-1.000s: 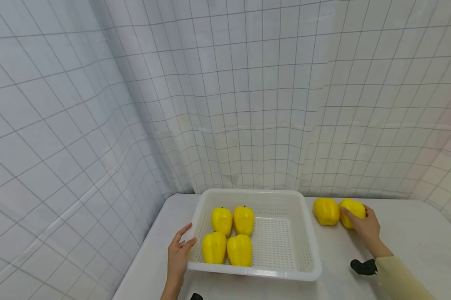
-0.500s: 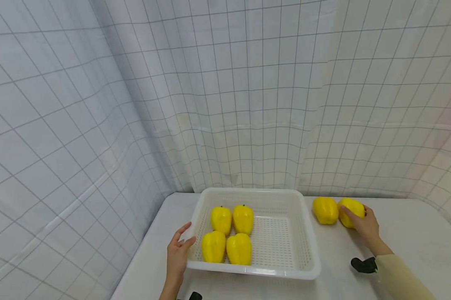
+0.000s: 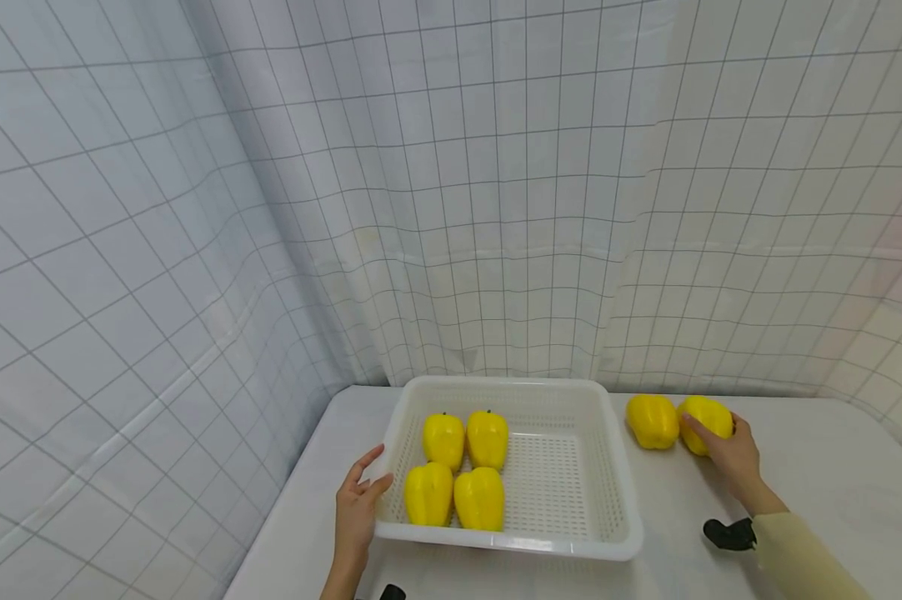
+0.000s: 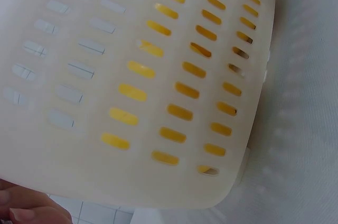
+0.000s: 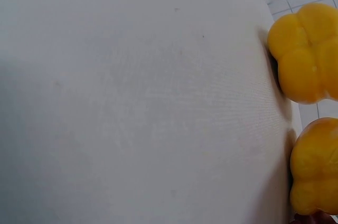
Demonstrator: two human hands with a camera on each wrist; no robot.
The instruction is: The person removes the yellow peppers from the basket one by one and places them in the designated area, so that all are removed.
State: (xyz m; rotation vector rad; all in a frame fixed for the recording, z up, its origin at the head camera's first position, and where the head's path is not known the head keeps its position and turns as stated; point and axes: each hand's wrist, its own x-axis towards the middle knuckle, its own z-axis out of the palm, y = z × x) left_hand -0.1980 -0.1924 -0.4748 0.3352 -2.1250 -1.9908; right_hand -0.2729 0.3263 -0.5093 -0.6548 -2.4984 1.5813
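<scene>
My right hand (image 3: 738, 458) holds a yellow bell pepper (image 3: 704, 412) on the table, thumb on the near side and fingers round its right side. Close to its left lies another yellow bell pepper (image 3: 652, 422). Both peppers show at the right edge of the right wrist view, with fingertips (image 5: 317, 218) by the lower one. At the left side of a white plastic basket (image 3: 622, 483), my left hand (image 3: 356, 508) touches the rim with thumb and index finger spread. Inside the basket, several yellow bell peppers (image 3: 479, 500) stand in two rows on its left half.
A white table (image 3: 819, 475) bears everything. White gridded curtains (image 3: 496, 208) hang behind it and to the left. A black object (image 3: 729, 534) is at the right sleeve, and another black piece (image 3: 393, 592) shows at the bottom edge by the left wrist.
</scene>
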